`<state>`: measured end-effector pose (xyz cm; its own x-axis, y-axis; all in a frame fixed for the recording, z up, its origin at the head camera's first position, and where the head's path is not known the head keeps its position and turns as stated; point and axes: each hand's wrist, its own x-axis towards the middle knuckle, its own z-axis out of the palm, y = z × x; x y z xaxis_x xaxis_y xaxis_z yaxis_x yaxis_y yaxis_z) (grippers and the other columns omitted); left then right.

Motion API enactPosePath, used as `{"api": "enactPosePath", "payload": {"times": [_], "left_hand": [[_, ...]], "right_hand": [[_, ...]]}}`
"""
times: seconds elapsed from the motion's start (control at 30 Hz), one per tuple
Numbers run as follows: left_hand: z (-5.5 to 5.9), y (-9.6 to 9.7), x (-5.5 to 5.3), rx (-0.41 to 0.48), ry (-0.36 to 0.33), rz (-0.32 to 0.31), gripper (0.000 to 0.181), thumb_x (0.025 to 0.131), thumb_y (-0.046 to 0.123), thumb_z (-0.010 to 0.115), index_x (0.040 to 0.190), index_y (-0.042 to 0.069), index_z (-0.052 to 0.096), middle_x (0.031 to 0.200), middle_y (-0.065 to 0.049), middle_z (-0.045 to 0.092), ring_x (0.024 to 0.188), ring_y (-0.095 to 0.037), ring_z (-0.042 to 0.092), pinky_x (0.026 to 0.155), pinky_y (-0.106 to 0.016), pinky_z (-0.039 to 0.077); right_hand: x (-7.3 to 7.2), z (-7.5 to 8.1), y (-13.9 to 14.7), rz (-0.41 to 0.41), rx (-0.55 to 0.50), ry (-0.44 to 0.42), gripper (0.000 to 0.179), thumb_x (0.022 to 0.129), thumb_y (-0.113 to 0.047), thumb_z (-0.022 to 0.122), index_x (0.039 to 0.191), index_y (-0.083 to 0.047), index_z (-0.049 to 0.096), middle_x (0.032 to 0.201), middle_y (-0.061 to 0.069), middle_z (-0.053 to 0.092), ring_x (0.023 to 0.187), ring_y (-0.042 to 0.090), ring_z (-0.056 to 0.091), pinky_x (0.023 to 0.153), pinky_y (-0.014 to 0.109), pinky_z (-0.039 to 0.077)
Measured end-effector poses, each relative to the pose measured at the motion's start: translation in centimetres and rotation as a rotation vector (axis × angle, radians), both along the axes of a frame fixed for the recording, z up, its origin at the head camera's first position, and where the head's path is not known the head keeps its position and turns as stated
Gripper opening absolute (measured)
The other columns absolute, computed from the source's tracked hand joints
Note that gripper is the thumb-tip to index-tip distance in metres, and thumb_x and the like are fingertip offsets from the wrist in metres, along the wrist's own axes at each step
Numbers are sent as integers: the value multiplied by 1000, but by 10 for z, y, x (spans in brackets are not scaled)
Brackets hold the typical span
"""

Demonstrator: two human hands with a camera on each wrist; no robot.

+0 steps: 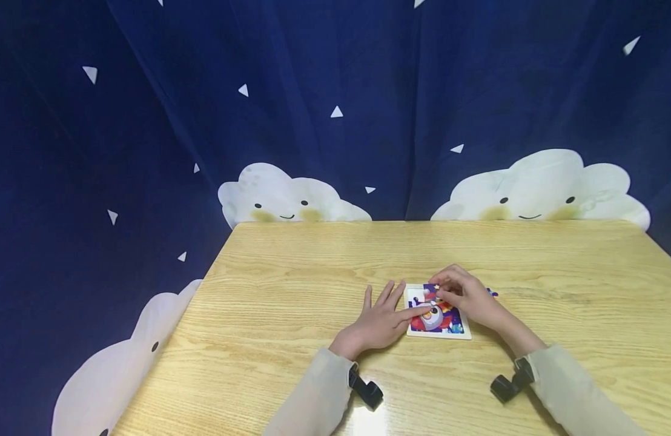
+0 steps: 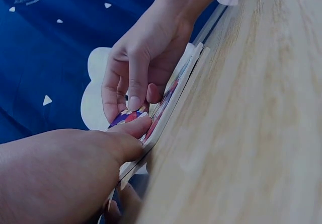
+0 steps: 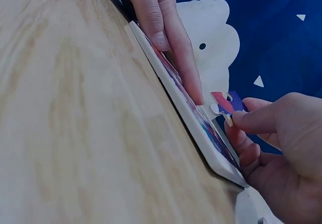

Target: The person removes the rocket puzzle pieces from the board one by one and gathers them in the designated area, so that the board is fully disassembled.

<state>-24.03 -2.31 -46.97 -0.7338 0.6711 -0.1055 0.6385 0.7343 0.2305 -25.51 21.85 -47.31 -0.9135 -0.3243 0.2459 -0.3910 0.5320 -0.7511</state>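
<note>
Head view: a navy curtain [image 1: 324, 72] with white clouds hangs behind the wooden table [image 1: 292, 260]. On the table lies a white-rimmed tray jigsaw [image 1: 439, 336], its picture red, purple and grey; the right hand [image 1: 473, 297] hides part, and a loose piece [image 1: 493, 293] peeks out beyond. The left hand [image 1: 378, 324] lies fingers spread, one digit across the picture.

Left wrist view: that hand's thumb [image 2: 128, 133] blocks the jigsaw's near end.

Right wrist view: right thumb and finger pinch a tilted red-and-purple puzzle piece [image 3: 220, 99] over the tray.

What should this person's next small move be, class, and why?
Probably lower the puzzle piece flat into the puzzle tray: the right hand pinches it tilted above the tray, and a bare patch shows inside.
</note>
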Motion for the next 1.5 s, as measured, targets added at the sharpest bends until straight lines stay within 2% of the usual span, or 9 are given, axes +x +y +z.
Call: {"api": "enactPosePath", "payload": {"times": [0.17, 0.4, 0.73, 0.97, 1.2, 1.5], "left_hand": [[0, 0, 0, 6, -4, 1, 46, 107, 34, 30, 148, 55, 27, 167, -7, 5, 155, -30, 4, 119, -66, 7], [0, 0, 0, -4, 7, -1, 47, 107, 34, 31, 148, 55, 26, 167, -7, 6, 155, -31, 5, 119, -66, 8], [0, 0, 0, 5, -3, 1, 47, 107, 33, 31, 148, 55, 27, 167, -7, 5, 155, -30, 3, 120, -65, 7], [1, 0, 1, 5, 3, -1, 47, 106, 33, 31, 148, 55, 26, 167, -7, 4, 155, -30, 4, 120, -65, 7], [1, -1, 2, 14, -2, -1, 47, 106, 33, 31, 148, 54, 27, 167, -6, 3, 155, -30, 3, 120, -65, 6], [0, -1, 1, 23, -8, -4, 47, 106, 32, 31, 148, 54, 27, 167, -7, 3, 155, -31, 3, 120, -65, 4]], "right_hand": [[0, 2, 3, -28, 10, -23, 21, 93, -3, 62, 113, -8, 67, 108, 9, 59, 89, 15, 62, 77, 17, 51], [1, 2, 11, -65, 14, -55, 23, 94, -3, 60, 115, -8, 67, 111, 9, 58, 91, 13, 61, 80, 15, 50], [5, 1, 24, -107, -8, 14, 24, 90, -2, 66, 113, -6, 69, 109, 10, 60, 87, -6, 57, 78, 11, 49], [9, 2, 35, -133, -8, 19, 25, 89, -3, 66, 114, -7, 69, 111, 10, 60, 87, -7, 56, 78, 9, 49], [11, 1, 45, -150, -3, 25, 24, 90, 0, 64, 113, -5, 68, 106, 9, 58, 84, -2, 58, 75, 10, 49], [16, -2, 60, -181, 26, 21, 23, 92, -3, 63, 115, -7, 68, 109, 5, 58, 88, -9, 55, 76, 9, 48]]}}
